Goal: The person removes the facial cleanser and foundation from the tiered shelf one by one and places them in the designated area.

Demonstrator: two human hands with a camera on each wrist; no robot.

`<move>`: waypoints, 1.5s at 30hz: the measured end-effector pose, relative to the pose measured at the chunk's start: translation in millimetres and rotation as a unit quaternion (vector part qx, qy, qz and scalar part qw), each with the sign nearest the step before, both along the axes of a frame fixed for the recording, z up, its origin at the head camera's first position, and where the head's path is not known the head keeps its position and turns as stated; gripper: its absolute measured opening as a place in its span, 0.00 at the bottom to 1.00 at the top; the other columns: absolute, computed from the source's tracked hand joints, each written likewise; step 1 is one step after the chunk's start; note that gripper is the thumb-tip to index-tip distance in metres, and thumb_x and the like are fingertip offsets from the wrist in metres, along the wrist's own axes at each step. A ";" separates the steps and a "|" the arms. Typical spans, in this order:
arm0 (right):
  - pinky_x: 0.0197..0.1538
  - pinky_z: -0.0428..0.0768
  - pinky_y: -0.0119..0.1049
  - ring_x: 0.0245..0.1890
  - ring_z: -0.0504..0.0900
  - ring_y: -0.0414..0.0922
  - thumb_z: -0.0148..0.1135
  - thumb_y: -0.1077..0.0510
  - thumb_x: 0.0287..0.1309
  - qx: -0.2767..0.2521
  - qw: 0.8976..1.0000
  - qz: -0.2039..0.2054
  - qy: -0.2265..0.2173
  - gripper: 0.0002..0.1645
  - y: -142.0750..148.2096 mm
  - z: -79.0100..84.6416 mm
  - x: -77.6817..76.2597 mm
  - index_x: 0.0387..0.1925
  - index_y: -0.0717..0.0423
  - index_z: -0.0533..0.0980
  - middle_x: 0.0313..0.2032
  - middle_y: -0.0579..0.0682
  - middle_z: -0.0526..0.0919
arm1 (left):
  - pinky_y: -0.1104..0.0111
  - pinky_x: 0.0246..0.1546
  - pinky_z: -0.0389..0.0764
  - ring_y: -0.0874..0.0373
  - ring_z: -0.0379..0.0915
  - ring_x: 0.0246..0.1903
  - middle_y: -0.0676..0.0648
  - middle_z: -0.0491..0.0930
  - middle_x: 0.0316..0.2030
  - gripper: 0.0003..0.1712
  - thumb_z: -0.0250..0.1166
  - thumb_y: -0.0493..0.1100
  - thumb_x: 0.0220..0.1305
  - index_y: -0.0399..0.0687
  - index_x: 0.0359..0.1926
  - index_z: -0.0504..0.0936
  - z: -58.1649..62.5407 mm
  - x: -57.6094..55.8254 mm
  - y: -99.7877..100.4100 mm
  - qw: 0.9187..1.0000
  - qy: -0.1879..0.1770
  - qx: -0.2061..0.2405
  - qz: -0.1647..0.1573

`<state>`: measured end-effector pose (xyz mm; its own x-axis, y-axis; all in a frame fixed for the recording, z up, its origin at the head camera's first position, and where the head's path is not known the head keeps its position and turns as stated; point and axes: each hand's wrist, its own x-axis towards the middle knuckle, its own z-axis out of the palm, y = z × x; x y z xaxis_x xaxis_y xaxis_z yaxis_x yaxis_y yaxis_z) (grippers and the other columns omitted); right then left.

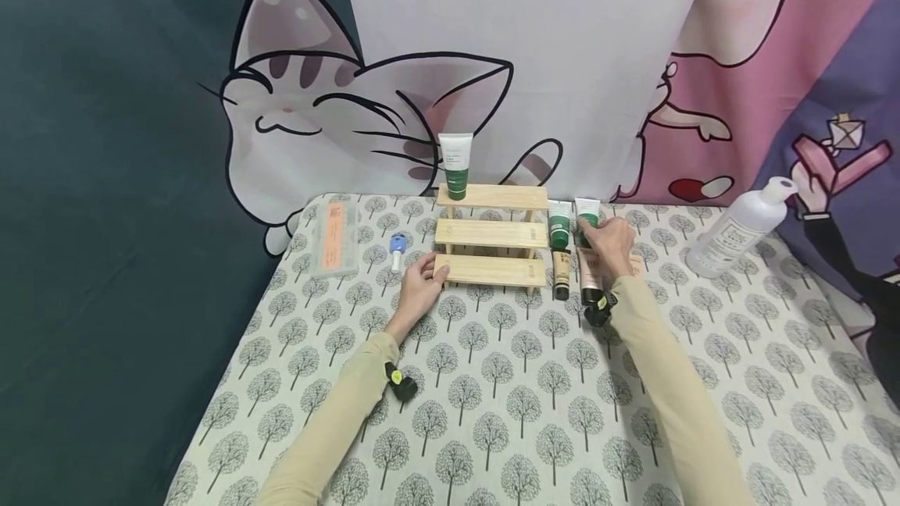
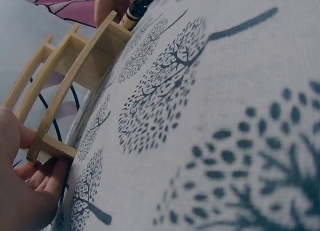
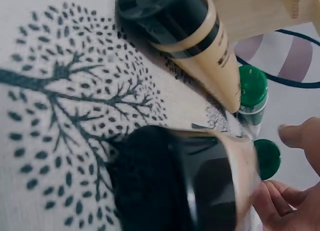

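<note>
My left hand (image 1: 423,281) grips the left end of the lowest step of a three-tier wooden display rack (image 1: 491,233). In the left wrist view its thumb (image 2: 25,136) lies over the step, with fingers beneath. A white and green tube (image 1: 455,162) stands on the top step, cap down. To the rack's right, my right hand (image 1: 610,244) reaches a second green and white tube (image 1: 587,209). In the right wrist view the thumb (image 3: 295,135) is apart from its green cap (image 3: 268,159), while fingers lie close beside it. Another green and white tube (image 1: 559,222) is to the left.
Nearer me lie a gold tube (image 1: 562,268) and a pinkish tube (image 1: 589,268), both black-capped; part of another pinkish item (image 1: 637,264) shows beside my wrist. A white bottle (image 1: 738,231) stands far right. A clear box (image 1: 336,239) and small blue-and-white object (image 1: 398,248) lie left.
</note>
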<state>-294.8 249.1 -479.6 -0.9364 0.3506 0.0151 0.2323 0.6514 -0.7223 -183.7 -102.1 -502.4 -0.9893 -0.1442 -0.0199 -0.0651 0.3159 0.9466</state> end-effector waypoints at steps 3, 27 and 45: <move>0.36 0.77 0.42 0.18 0.67 0.45 0.64 0.39 0.63 0.003 1.000 -0.001 0.024 0.32 -2.8 8.4 2.8 0.20 0.62 0.71 0.15 0.51 0.73 | 0.59 0.60 0.83 0.44 0.80 0.56 0.35 0.79 0.60 0.31 0.65 0.41 0.69 0.35 0.69 0.70 1.5 -0.1 -0.4 1.000 0.003 0.002 -0.001; 0.65 0.74 0.49 0.49 0.80 0.58 0.66 0.48 0.63 -0.061 0.983 0.018 0.171 0.30 -61.5 77.5 22.4 0.56 0.67 0.76 0.49 0.65 0.83 | 0.59 0.60 0.83 0.43 0.80 0.55 0.35 0.80 0.59 0.31 0.65 0.41 0.69 0.36 0.69 0.70 1.4 0.4 3.4 1.000 0.000 0.009 0.000; 0.61 0.82 0.43 0.54 0.81 0.57 0.68 0.51 0.63 -0.143 0.964 0.103 0.198 0.29 -140.1 102.3 22.4 0.58 0.68 0.74 0.54 0.66 0.82 | 0.59 0.61 0.82 0.44 0.80 0.56 0.36 0.80 0.59 0.31 0.65 0.41 0.69 0.37 0.69 0.70 2.0 1.6 1.5 1.000 -0.009 0.001 0.006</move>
<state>-272.4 109.1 -377.4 -0.9274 0.1998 0.3164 -0.2122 0.4157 -0.8844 -182.1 -100.6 -500.5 -0.9872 -0.1551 -0.0382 -0.0859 0.3136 0.9457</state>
